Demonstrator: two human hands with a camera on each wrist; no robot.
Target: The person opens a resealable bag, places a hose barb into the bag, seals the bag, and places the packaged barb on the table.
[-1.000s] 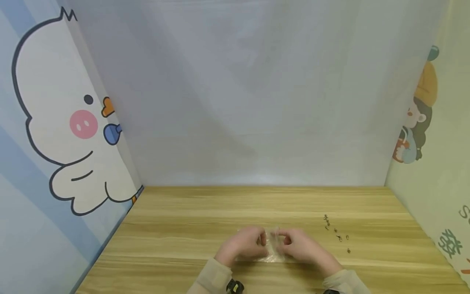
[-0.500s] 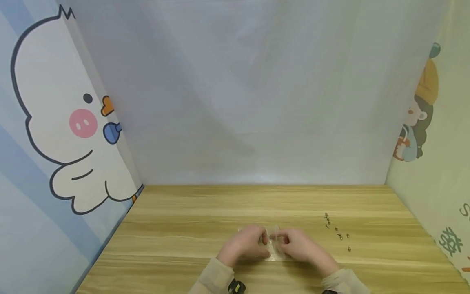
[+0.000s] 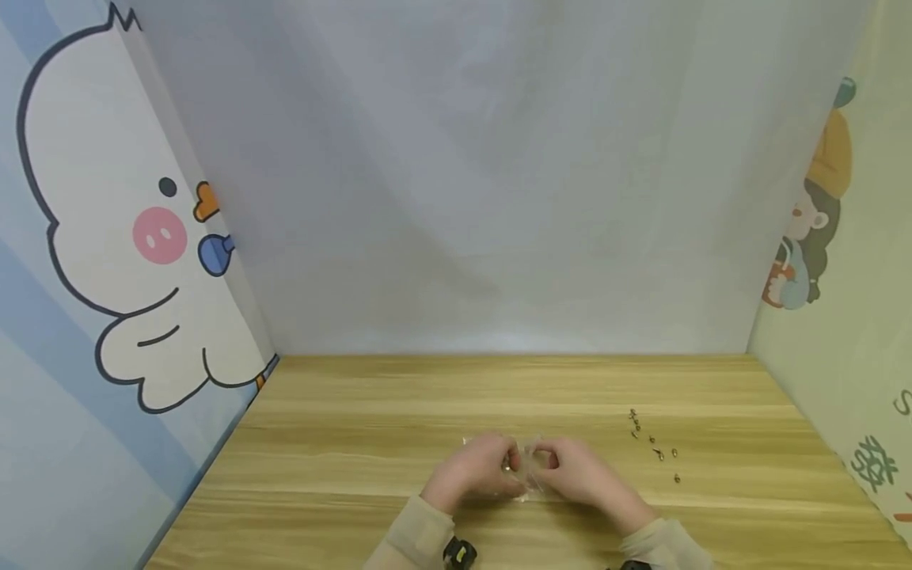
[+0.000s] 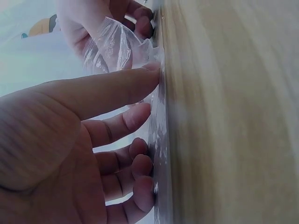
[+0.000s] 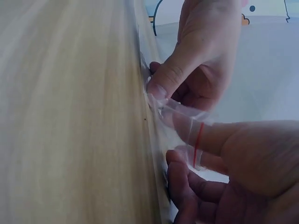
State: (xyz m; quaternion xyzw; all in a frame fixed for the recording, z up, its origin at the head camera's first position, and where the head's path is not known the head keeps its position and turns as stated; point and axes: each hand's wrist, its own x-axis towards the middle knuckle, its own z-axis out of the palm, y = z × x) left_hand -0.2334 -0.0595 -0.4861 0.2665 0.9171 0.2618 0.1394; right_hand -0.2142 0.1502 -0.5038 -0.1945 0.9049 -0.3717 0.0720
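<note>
A small clear zip-lock bag [image 3: 528,480] lies on the table between the two hands, its red seal line [image 5: 199,136] visible in the right wrist view. My left hand [image 3: 476,469] holds the bag down, thumb tip at its edge and bent fingertips on the flat plastic. A shiny bit [image 3: 507,465] shows beneath the left fingers. My right hand [image 3: 575,473] grips the bag's mouth end between thumb and fingers. Through the film in the right wrist view, the right thumb [image 5: 217,137] can be seen. Crinkled plastic [image 4: 112,49] stands up off the table there.
Several tiny brass-coloured metal pieces [image 3: 657,454] lie scattered on the wooden table [image 3: 342,443] to the right of the hands. A pale backdrop [image 3: 499,198] rises behind the table, with cartoon-printed panels [image 3: 107,198] at the sides.
The right hand has shifted slightly with the bag's mouth end, and the plastic between the hands looks more bunched. The left hand stays nearly in place. The scattered pieces have not moved.
</note>
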